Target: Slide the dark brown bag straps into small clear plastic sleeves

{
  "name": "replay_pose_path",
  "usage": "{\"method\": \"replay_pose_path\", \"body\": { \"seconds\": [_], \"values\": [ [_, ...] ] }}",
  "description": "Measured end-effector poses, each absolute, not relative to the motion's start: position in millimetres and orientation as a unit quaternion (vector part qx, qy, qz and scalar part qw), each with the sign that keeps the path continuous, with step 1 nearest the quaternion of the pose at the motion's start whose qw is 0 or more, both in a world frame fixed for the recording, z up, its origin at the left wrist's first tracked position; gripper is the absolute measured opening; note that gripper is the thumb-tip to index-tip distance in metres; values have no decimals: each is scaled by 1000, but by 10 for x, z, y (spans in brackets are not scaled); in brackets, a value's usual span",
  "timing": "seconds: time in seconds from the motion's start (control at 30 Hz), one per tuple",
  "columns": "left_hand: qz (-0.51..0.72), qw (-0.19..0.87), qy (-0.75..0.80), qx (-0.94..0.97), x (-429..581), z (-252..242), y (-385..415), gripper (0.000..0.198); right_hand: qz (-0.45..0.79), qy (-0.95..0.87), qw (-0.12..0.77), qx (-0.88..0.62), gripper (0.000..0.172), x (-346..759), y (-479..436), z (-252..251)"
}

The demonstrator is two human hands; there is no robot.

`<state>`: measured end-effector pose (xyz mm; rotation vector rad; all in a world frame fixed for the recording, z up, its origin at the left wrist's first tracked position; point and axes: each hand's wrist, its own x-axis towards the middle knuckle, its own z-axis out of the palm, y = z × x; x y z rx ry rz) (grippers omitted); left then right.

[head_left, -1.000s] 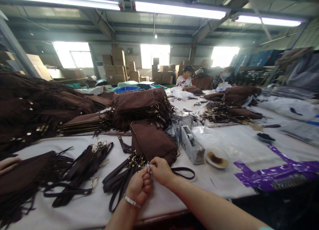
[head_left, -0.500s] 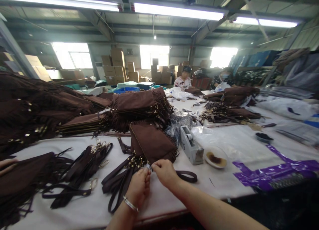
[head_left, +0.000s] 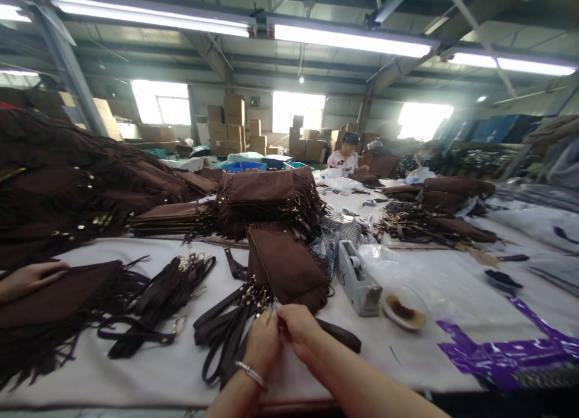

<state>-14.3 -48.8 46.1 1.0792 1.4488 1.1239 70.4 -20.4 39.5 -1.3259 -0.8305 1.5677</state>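
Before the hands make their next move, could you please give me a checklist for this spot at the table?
1. Left hand and right hand close together: ok.
2. Firm grip on the small pale item at their fingertips: cannot tell, mostly hidden.
3. Dark straps beside the left hand laid separately: not ok, they overlap.
4. Tape dispenser standing clear of both hands: ok.
5. Other person's hand apart from these two: ok, it rests on a brown bag at far left.
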Motion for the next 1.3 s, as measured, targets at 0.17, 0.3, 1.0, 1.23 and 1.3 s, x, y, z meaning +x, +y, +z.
{"method": "replay_pose_path", "body": {
  "seconds": [0.17,0.3,1.0,1.23,1.3],
  "values": [
    [474,635,536,292,-66,485,-534,35,724,-208,440,-489,22,634,-225,458],
    [467,771,420,107,-144,579,-509,34,827,-64,422,-365,20,644,-270,473],
    [379,749,473,267,-426,685,-522,40,648,-474,383,-457,26,1217,-680,543],
    [312,501,626,510,-242,632,-257,40,109,-743,306,-585,39,2044,-789,477],
    [302,441,647,543,-198,621,-183,35,80,-751,225,-616,44,2136,-792,434]
  ]
}}
